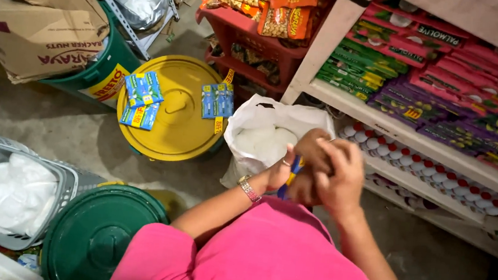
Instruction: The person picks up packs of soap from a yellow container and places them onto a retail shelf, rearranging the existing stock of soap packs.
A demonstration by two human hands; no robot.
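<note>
Both hands meet in front of the pink shirt point(262, 261), fingers curled inward. Left hand point(295, 165), with a ring and a wristband, is closed around a small blue and yellow object point(292, 172), mostly hidden. Right hand point(339, 175) lies against it, bent at the wrist, fingers folded over the same spot; whether it pinches the object I cannot tell. Just beyond them an open white plastic bag point(262, 123) sits on the floor beside a yellow bucket lid point(171, 133) carrying blue packets point(143, 89).
</note>
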